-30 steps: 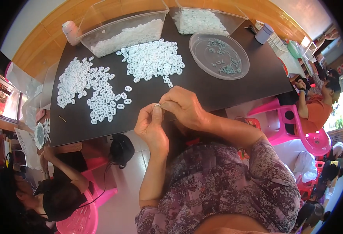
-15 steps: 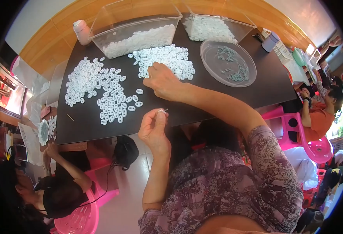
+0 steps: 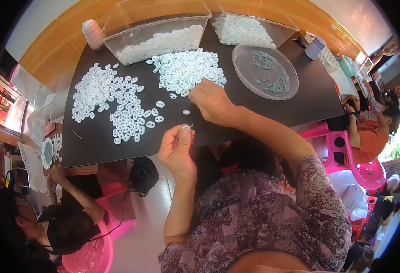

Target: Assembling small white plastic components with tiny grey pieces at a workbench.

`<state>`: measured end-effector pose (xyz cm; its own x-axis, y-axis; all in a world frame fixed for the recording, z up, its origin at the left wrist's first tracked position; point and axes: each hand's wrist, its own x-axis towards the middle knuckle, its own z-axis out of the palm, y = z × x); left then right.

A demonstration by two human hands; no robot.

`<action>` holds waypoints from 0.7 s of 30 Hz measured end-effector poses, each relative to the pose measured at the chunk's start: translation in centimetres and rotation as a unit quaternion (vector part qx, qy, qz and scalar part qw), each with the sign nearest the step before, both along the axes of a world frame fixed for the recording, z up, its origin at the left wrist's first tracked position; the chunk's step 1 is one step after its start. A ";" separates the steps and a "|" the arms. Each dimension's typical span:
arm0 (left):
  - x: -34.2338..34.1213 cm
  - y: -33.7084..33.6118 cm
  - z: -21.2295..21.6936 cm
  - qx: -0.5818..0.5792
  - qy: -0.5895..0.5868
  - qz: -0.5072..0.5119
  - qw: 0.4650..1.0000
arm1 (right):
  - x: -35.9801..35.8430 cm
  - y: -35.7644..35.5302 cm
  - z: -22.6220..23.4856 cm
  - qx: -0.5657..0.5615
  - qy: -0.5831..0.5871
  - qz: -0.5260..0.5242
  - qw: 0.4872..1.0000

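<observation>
Near the table's front edge, my left hand [image 3: 177, 148] is closed in a pinch on a small white plastic piece [image 3: 186, 128]. A thin grey pin sticks out of that piece. My right hand [image 3: 212, 103] is over the table at the near right edge of the middle pile of white pieces [image 3: 182, 68]. Its fingers are curled together and hide whatever may be between them. Between my hands and the pile lies a single white piece [image 3: 187, 112]. A wider spread of white oval pieces with two holes [image 3: 129, 111] is on the left.
Two clear bins [image 3: 154, 32] [image 3: 285, 34] with white pieces stand at the back. A round clear tray [image 3: 241, 73] holds small grey-green pins. Bottles [image 3: 92, 34] [image 3: 315, 48] stand at both back corners. A thin stick [image 3: 77, 135] lies left. Another person [image 3: 72, 223] sits at lower left.
My right hand has moved right and toward me, off the middle of the pile. A single white piece now shows on the table near it. My left hand keeps its pinch.
</observation>
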<state>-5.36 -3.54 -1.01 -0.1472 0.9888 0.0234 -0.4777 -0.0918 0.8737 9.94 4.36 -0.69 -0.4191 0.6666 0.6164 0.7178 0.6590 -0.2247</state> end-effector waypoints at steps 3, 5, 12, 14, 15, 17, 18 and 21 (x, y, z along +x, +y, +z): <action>-0.1 -0.1 0.1 -0.005 0.005 0.003 1.000 | 0.1 -0.9 0.4 -0.013 -0.005 -0.017 1.000; -0.1 -0.3 0.0 0.004 0.009 0.026 1.000 | 0.0 -1.4 0.6 -0.018 -0.004 -0.021 1.000; -0.2 -0.2 -0.4 0.001 -0.012 0.059 0.998 | 0.0 -3.8 0.9 -0.039 0.022 -0.003 0.999; -0.4 -0.1 -0.5 0.006 -0.013 0.056 0.998 | 0.3 -5.2 1.2 -0.039 0.037 -0.008 0.999; -0.4 -0.1 -0.5 0.013 -0.014 0.052 0.998 | 0.3 -6.0 1.5 -0.047 0.039 0.001 0.998; -0.1 0.0 -0.5 0.013 -0.016 0.061 0.998 | 0.2 -7.1 1.3 -0.056 0.041 0.007 0.998; 0.1 0.0 -0.5 0.017 -0.017 0.072 0.997 | 0.1 -7.5 0.8 -0.075 0.021 0.005 0.997; 0.4 -0.2 -0.4 0.014 -0.017 0.075 0.997 | -0.1 -7.4 -0.1 -0.086 0.010 0.003 0.996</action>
